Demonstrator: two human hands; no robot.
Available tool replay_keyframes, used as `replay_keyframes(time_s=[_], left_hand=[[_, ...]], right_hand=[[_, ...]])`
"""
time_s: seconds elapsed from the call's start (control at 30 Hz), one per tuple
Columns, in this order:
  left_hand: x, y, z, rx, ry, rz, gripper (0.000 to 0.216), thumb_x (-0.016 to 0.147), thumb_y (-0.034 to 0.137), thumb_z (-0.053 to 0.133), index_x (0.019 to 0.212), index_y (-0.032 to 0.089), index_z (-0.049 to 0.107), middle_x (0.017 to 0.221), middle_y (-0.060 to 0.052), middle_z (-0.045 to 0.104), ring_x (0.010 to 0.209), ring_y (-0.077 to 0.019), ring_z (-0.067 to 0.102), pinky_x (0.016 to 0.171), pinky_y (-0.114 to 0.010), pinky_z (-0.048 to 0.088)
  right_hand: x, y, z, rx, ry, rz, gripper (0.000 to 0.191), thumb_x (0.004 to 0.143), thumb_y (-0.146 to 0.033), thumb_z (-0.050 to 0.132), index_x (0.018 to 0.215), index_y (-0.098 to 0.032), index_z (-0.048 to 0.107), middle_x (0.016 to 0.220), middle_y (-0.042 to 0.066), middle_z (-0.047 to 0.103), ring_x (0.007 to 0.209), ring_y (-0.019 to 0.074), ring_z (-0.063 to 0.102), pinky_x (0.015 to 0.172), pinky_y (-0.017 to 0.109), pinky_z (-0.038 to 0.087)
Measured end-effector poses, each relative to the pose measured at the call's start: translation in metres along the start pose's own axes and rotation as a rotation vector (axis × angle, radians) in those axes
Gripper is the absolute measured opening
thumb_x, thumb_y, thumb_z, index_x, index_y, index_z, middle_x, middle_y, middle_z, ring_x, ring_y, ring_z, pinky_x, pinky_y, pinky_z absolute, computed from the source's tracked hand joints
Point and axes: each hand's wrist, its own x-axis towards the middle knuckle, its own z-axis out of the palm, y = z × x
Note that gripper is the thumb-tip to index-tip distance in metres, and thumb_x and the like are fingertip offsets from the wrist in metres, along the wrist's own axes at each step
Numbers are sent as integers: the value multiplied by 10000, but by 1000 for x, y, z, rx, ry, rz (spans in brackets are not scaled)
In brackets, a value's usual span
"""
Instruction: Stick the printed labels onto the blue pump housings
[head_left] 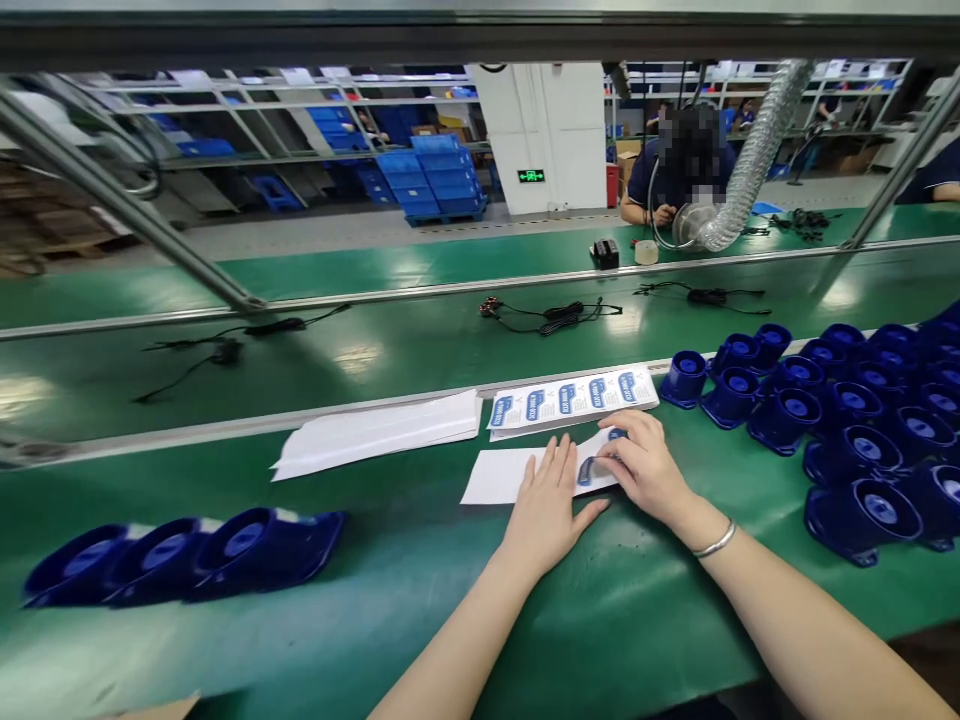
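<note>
A white label sheet [491,478] lies on the green table. My left hand [547,505] presses flat on it, fingers stretched out. At the sheet's right part, my right hand [643,465] pinches the edge of a blue-and-white sticker [588,470], which curls up from the backing. Just behind is a stack of printed label sheets [574,402] with blue-and-white stickers. To its left rests a pile of white backing paper [382,435]. Several blue horn-shaped housings [859,510] stand in rows at the right. Three more blue housings [240,550] lean in a line at the left.
Black cable bundles [559,316] lie on the table beyond a metal rail [360,291]. Slanted metal posts [150,205] rise at the left and right. Across the bench a co-worker [690,160] sits beside a silver duct [757,150]. Blue crates [431,180] are stacked behind.
</note>
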Motion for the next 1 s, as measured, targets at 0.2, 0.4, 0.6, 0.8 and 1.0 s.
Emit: replay_keyframes(time_s=[0.2,0.4,0.6,0.8,1.0], left_hand=[[6,1,10,60,86,-49,867,924,688,443,1535,77,368,1616,-227,312,1522,-380,246,1206,-620,252],[10,7,12,81,105,-111,867,959,664,350,1525,7,365,1608,-229,327,1516,-388,258,1220,-596,243],[12,15,10,58,128,-148,795,971,594,375,1513,14,396,1583,-236,379,1506,-414,270,1212,-618,232],[13,23,11,-28,154,-168,768,952,547,445,1496,5,421,1569,-264,387,1495,-436,282,1203,-642,217],[19,28,11,-137,182,-206,752,932,528,502,1497,36,434,1568,-271,386,1506,-450,242,1209,-663,150]], right_hand=[[4,1,-22,32,357,113,247,991,-235,541,1236,-256,564,1198,118,614,1152,269,591,1000,483,495],[14,49,-31,-324,295,300,664,996,-305,513,1566,-157,206,1447,220,446,1374,342,399,1137,556,349],[39,92,-47,-618,-54,407,815,885,-228,641,1564,-91,212,1250,235,577,1221,396,510,1097,612,320],[54,103,-56,-630,-107,368,820,871,-236,668,1536,-7,247,966,197,633,870,330,603,841,495,500],[59,65,-77,-509,218,295,862,939,-391,630,1585,-99,141,1233,240,567,1139,397,537,980,593,467]])
